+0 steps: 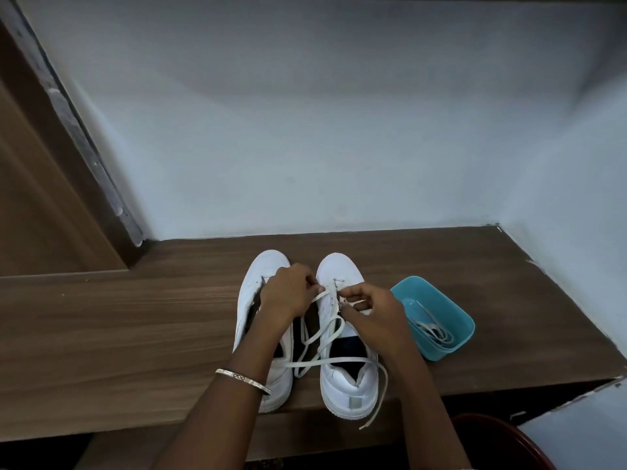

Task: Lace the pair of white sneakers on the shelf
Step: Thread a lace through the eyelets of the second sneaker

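Note:
Two white sneakers stand side by side on the wooden shelf [135, 327], toes pointing to the wall. The left sneaker [268, 269] has no lace visible. On the right sneaker [339, 269] a white lace [322, 337] runs through the front eyelets, and its loose ends trail over the heel and the shelf's front edge. My left hand [288, 293] reaches across the left sneaker and pinches the lace near the front eyelets. My right hand [369, 307] pinches the same lace on the right sneaker's eyelet row. A bangle sits on my left wrist.
A teal plastic tub [454, 320] holding another white lace [434, 329] stands on the shelf just right of the sneakers. A pale wall closes the back and right side. A wooden panel rises at the left. A dark red rim shows bottom right.

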Demonstrator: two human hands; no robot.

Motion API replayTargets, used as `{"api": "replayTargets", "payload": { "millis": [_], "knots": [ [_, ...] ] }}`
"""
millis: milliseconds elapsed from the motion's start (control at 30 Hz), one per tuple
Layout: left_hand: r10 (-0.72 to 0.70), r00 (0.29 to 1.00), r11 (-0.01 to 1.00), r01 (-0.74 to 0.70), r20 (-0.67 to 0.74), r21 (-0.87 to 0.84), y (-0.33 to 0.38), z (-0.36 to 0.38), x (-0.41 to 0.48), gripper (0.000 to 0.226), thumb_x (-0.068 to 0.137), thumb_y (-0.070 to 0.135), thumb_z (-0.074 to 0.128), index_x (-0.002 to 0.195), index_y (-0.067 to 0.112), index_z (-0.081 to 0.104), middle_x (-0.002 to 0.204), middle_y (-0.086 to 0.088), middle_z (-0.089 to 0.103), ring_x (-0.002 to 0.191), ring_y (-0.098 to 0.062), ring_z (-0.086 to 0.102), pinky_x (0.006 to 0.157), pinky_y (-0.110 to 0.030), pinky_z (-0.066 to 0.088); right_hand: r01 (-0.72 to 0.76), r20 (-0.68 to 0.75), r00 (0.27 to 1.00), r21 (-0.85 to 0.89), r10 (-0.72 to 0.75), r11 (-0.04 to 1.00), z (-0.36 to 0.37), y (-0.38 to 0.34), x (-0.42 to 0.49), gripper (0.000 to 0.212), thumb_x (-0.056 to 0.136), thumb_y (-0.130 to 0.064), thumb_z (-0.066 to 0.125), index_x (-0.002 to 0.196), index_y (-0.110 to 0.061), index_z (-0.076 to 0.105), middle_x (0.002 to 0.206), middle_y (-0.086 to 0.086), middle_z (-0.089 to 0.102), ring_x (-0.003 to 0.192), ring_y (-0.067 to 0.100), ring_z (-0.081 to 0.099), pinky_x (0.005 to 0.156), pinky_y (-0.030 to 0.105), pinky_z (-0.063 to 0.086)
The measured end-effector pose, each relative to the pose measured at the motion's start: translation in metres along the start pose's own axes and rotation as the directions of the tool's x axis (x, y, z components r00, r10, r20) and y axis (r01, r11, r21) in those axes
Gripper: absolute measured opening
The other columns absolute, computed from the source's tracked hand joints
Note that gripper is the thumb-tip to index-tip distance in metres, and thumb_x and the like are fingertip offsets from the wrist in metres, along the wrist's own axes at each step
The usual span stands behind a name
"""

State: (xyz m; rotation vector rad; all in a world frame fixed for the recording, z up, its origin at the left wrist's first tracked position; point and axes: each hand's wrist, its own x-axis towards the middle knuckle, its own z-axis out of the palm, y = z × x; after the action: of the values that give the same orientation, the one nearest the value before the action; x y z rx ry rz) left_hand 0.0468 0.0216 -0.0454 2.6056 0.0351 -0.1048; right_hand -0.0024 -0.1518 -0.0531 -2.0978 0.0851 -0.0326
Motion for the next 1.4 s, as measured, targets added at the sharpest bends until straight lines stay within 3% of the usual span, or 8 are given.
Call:
{"api": "replayTargets", "payload": {
  "millis": [233,333,500,800,933,1067,1233,1400],
  "knots": [
    [0.04,0.992,0.998,-0.033,0.12,-0.056,0.008,-0.009,-0.002,0.016,0.093,0.026,0.064,0.085,0.013,0.07,0.09,0.001,0.069,0.09,-0.018,0.064,0.076,-0.03,0.047,-0.015,-0.05,0.999,0.047,0.017,0.999,0.008,0.003,-0.001,0.007,0.085,-0.024,0.076,0.091,-0.026,0.076,0.083,-0.015,0.074,0.076,-0.001,0.068,0.07,0.018,0.054],
    [-0.017,0.992,0.968,0.049,0.128,-0.248,0.015,-0.021,-0.008,0.027,0.098,0.026,0.056,0.084,0.007,0.068,0.082,-0.005,0.072,0.071,-0.016,0.06,0.071,-0.032,0.046,0.038,-0.095,0.995,0.051,-0.033,0.998,0.005,-0.003,-0.002,0.002,0.086,-0.022,0.075,0.087,-0.022,0.076,0.079,-0.012,0.073,0.073,-0.004,0.065,0.061,0.007,0.046],
    [-0.107,0.971,0.495,0.237,0.212,-0.836,0.019,-0.05,-0.018,0.006,0.098,0.012,0.059,0.097,0.009,0.065,0.055,0.001,0.058,0.048,-0.012,0.051,0.058,-0.028,0.045,0.079,-0.054,0.996,0.144,-0.072,0.986,-0.009,-0.02,-0.008,0.008,0.085,-0.026,0.078,0.081,-0.021,0.075,0.073,-0.007,0.073,0.064,0.0,0.063,0.058,0.007,0.045],
    [0.104,0.986,0.113,0.117,0.129,-0.987,0.046,-0.112,-0.029,0.026,0.099,-0.005,0.047,0.117,-0.002,0.066,0.112,-0.016,0.073,0.098,-0.025,0.074,0.077,-0.033,0.062,0.178,0.233,0.946,0.208,-0.226,0.962,0.006,-0.057,-0.018,0.03,0.093,-0.047,0.065,0.115,-0.028,0.071,0.099,-0.02,0.071,0.095,-0.008,0.062,0.076,0.004,0.044],
    [0.135,0.977,0.028,0.163,0.165,-0.986,0.054,-0.111,-0.03,0.031,0.098,-0.011,0.046,0.123,-0.006,0.062,0.121,-0.018,0.07,0.104,-0.029,0.072,0.077,-0.035,0.062,0.258,0.183,0.936,0.222,-0.3,0.94,0.029,-0.071,-0.021,0.026,0.096,-0.041,0.063,0.107,-0.019,0.07,0.085,-0.01,0.07,0.086,0.005,0.065,0.072,0.014,0.045],
    [0.05,0.992,0.08,0.116,0.12,-0.99,0.046,-0.117,-0.025,0.032,0.095,-0.015,0.047,0.121,-0.005,0.063,0.118,-0.016,0.071,0.092,-0.023,0.075,0.063,-0.02,0.059,0.117,0.272,0.921,0.493,-0.28,0.862,0.015,-0.075,-0.019,0.025,0.104,-0.026,0.053,0.092,-0.011,0.07,0.065,0.005,0.06,0.067,0.014,0.064,0.075,0.026,0.048],
    [-0.132,0.99,0.479,0.101,0.042,-0.872,0.01,-0.117,-0.006,0.035,0.095,-0.013,0.045,0.108,0.006,0.072,0.111,-0.009,0.075,0.053,-0.008,0.054,0.037,-0.015,0.033,-0.043,0.139,0.984,0.793,-0.112,0.607,-0.042,-0.052,-0.004,0.027,0.097,-0.029,0.056,0.082,-0.009,0.066,0.054,-0.004,0.035,0.047,0.01,0.035,0.063,0.03,0.043],
    [-0.274,0.96,0.635,0.139,-0.053,-0.76,-0.019,-0.103,0.013,0.046,0.09,-0.017,0.037,0.097,0.008,0.074,0.102,-0.01,0.075,0.051,-0.012,0.044,0.039,-0.016,0.036,-0.043,0.065,0.997,0.905,-0.038,0.423,-0.072,-0.019,0.009,0.028,0.098,-0.03,0.05,0.079,-0.011,0.059,0.052,-0.007,0.029,0.04,0.005,0.027,0.046,0.021,0.031]
  ]
}}
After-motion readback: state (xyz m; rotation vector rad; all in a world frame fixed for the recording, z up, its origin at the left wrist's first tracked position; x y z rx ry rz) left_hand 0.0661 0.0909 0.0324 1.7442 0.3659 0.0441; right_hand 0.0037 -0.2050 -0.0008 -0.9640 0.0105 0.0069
